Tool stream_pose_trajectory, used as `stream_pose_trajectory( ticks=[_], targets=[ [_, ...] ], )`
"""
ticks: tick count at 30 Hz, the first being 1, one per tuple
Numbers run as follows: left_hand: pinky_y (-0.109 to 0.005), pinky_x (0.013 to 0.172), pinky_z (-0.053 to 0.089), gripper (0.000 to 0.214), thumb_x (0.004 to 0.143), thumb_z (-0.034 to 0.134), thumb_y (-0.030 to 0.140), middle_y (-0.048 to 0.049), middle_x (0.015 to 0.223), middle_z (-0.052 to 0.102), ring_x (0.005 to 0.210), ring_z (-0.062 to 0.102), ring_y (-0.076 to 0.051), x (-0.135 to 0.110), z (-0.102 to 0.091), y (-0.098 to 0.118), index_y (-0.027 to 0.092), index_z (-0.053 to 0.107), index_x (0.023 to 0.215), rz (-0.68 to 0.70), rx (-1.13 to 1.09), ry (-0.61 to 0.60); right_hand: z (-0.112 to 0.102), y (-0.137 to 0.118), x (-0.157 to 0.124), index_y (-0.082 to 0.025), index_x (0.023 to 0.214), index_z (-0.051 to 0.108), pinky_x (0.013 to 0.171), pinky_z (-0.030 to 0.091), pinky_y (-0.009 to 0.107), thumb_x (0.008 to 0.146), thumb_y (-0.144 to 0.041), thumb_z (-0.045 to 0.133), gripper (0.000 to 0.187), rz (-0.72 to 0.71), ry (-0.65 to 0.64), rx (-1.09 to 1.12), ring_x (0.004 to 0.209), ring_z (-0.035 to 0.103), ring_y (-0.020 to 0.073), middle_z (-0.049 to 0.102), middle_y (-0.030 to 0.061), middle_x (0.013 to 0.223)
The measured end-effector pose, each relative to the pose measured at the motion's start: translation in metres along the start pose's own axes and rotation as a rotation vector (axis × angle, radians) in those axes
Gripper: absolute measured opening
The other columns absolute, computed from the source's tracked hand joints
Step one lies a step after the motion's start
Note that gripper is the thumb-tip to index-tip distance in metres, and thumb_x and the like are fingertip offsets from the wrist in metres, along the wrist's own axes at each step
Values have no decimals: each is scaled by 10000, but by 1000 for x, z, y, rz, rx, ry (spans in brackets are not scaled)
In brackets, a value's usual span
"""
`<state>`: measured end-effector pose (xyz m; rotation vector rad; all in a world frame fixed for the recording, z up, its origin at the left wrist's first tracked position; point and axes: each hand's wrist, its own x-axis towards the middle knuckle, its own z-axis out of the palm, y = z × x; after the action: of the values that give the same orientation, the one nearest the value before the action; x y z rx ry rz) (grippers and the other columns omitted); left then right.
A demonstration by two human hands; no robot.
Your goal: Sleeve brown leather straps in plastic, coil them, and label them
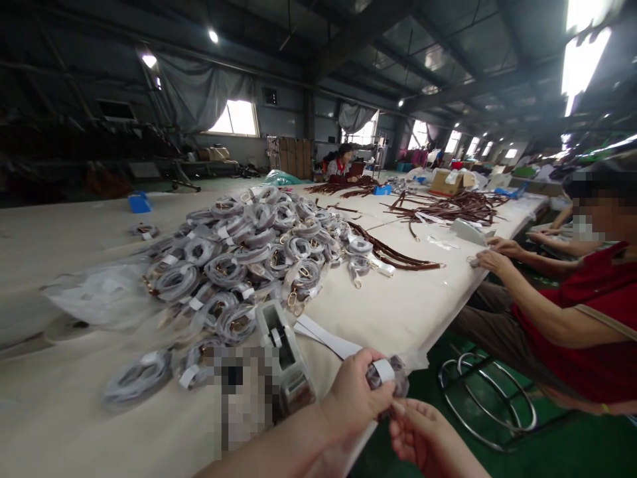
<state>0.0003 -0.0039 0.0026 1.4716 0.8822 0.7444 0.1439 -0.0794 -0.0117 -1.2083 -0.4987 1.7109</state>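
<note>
Single head cam, worn at standing height at the near edge of the long table (60, 219), facing forward and slightly down along the tabletop toward the far windows (233, 118). Wide lens: the wearer's left hand (355, 395) and right hand (423, 441) sit close at bottom centre, the pile of coiled straps (249, 259) at mid range, a seated co-worker (587, 312) at right edge. No second view, so nothing overlaps.

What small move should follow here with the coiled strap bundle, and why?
Probably press the white paper band flat around the grey coiled strap bundle: the left hand pinches it, the right hand sits just below, and finished banded coils lie piled beyond.
</note>
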Motion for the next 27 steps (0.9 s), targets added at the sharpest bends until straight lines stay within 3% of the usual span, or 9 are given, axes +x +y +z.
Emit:
stream_pose_trajectory(
  ticks=[4, 7, 9, 11, 13, 15, 21, 27],
  targets=[
    [-189, 477, 417, 281, 707, 685, 239, 10, 685, 611, 523, 527, -91, 5, -4, 5, 144, 584, 951, -27, -91, 22, -8, 3, -6, -128, 728, 727, 428, 417, 176, 654, -603, 803, 486, -11, 17, -265, 434, 609, 107, 693, 48, 546],
    [-201, 459, 427, 355, 686, 724, 314, 26, 670, 597, 472, 506, -82, 8, -8, 11, 142, 559, 950, -109, -253, 16, -15, -5, -11, -152, 623, 687, 435, 406, 213, 700, -641, 740, 498, -219, 123, -541, 415, 555, 118, 636, 20, 474],
    [-205, 458, 432, 441, 656, 767, 372, 32, 672, 594, 462, 499, -77, 7, -9, 13, 137, 551, 962, -155, -382, -30, -17, -15, -15, -177, 712, 721, 569, 496, 253, 732, -595, 740, 419, -435, 237, -609, 594, 645, 177, 712, 42, 629],
    [-203, 475, 438, 532, 600, 824, 414, 31, 674, 595, 483, 502, -74, 3, -6, 15, 126, 560, 962, -191, -480, -97, -17, -24, -19, -207, 913, 760, 803, 539, 318, 730, -553, 763, 391, -534, 261, -562, 911, 687, 264, 770, 82, 942],
    [-204, 503, 449, 607, 544, 866, 446, 18, 689, 606, 515, 517, -78, -2, -4, 16, 114, 581, 964, -233, -551, -180, -14, -27, -21, -221, 1062, 749, 956, 502, 390, 726, -536, 775, 461, -473, 187, -447, 1110, 636, 315, 733, 104, 1157],
    [-209, 534, 457, 638, 531, 879, 471, -4, 727, 627, 552, 542, -87, -6, -2, 15, 107, 604, 979, -250, -581, -256, -11, -26, -23, -213, 1103, 740, 989, 486, 429, 742, -520, 772, 475, -385, 110, -350, 1137, 627, 326, 719, 117, 1194],
    [-190, 602, 429, 612, 600, 846, 470, -8, 766, 617, 629, 524, -78, 0, -14, 12, 105, 630, 1041, -133, -416, -377, 0, -27, -29, -206, 1096, 745, 987, 488, 450, 728, -565, 764, 515, -382, 105, -387, 1111, 633, 333, 737, 125, 1136],
    [-190, 565, 393, 391, 737, 691, 317, 6, 759, 594, 629, 501, -93, 6, -30, 14, 125, 639, 1073, 59, -7, -429, 6, -31, -28, -223, 1074, 750, 1017, 465, 478, 718, -609, 745, 525, -461, 124, -505, 1084, 637, 338, 736, 122, 1127]
  ],
)
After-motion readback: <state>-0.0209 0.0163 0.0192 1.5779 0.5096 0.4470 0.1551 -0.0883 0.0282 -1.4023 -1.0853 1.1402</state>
